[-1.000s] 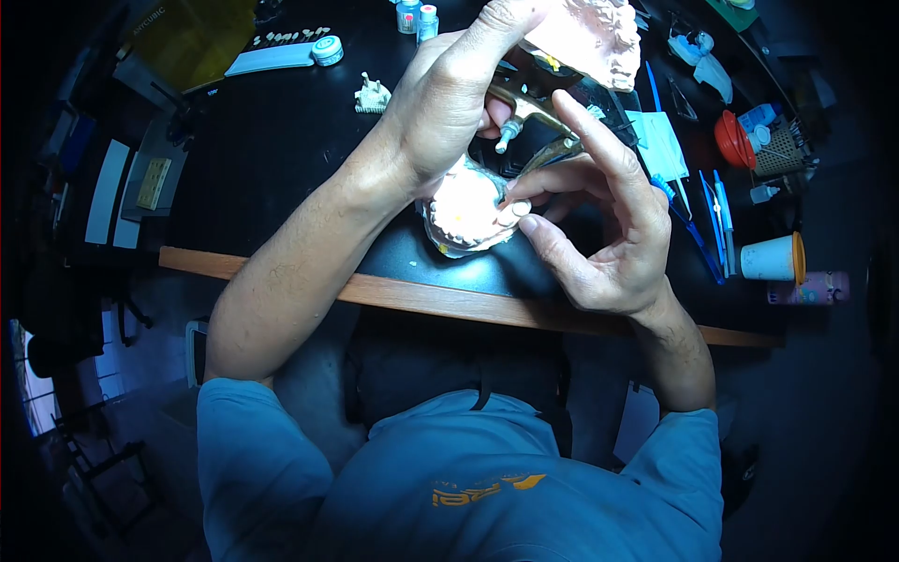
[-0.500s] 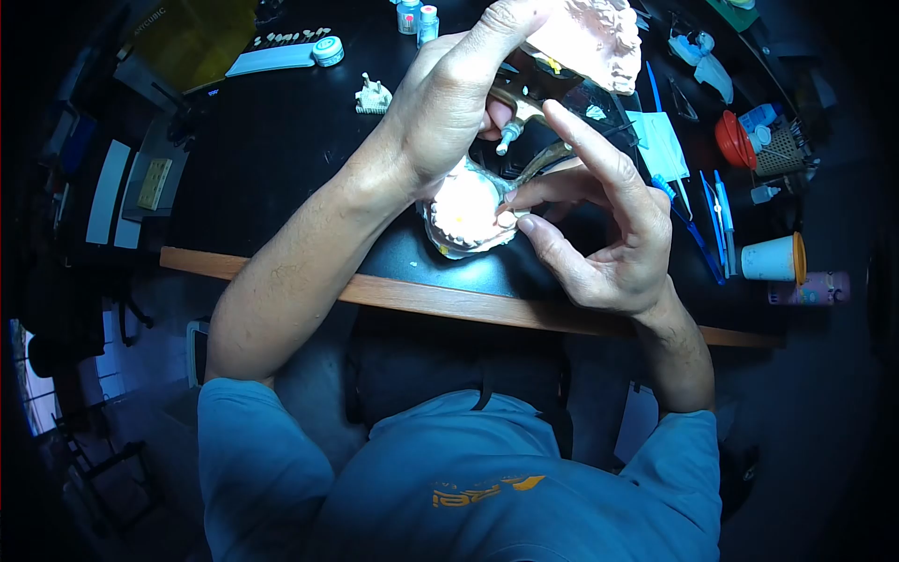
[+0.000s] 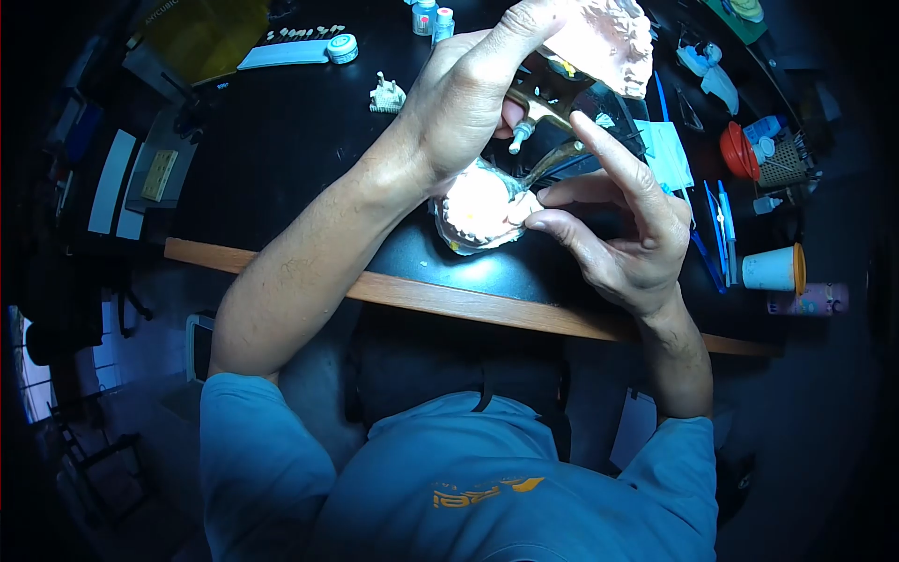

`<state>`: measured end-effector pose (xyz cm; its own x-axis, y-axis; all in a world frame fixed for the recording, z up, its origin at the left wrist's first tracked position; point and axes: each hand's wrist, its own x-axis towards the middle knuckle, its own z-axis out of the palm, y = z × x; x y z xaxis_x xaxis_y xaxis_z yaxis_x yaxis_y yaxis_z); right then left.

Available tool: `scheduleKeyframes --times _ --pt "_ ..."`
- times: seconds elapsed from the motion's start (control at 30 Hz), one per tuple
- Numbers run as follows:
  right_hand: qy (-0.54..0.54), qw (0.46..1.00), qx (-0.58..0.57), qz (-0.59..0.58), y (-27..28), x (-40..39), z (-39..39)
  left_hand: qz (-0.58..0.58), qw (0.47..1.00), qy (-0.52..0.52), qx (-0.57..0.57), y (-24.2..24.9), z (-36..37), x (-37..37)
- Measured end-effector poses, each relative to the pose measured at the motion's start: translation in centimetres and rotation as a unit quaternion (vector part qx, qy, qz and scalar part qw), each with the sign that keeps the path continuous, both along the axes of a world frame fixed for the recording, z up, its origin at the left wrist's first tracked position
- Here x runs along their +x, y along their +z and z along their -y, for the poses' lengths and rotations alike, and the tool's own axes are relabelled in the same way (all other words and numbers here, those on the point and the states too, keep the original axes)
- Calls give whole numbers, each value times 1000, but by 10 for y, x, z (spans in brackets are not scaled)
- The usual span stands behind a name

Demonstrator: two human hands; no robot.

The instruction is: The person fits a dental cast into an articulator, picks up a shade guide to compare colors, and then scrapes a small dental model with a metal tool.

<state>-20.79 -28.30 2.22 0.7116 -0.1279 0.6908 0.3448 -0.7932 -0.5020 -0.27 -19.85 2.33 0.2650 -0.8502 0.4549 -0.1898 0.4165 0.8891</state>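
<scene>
My left hand grips a brass dental articulator and holds its hinged upper arm raised, with a pink plaster upper cast tipped back above. The lower plaster cast sits under my left palm, brightly lit, over the black table. My right hand rests against the right side of the lower cast. Its thumb and middle finger pinch at the cast's edge, and its index finger points up. Whether something small is between those fingertips is too small to tell.
Wooden table edge runs in front of me. A small plaster piece, a white jar and two small bottles lie at the back. Right side: blue tools, red cup, white paper cup, pink container.
My right thumb and fingers have closed in tighter on the lower cast's right edge. The whole view has shifted slightly; my left hand keeps its grip.
</scene>
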Motion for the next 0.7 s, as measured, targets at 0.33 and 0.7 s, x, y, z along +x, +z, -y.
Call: scheduleKeyframes --times 0.33,0.7 --pt "5 999 -49 -13 7 -2 -1 5 1000 1 0 1 0 -1" --pt "33 999 -35 -19 7 -2 0 10 1000 2 0 3 -2 0"
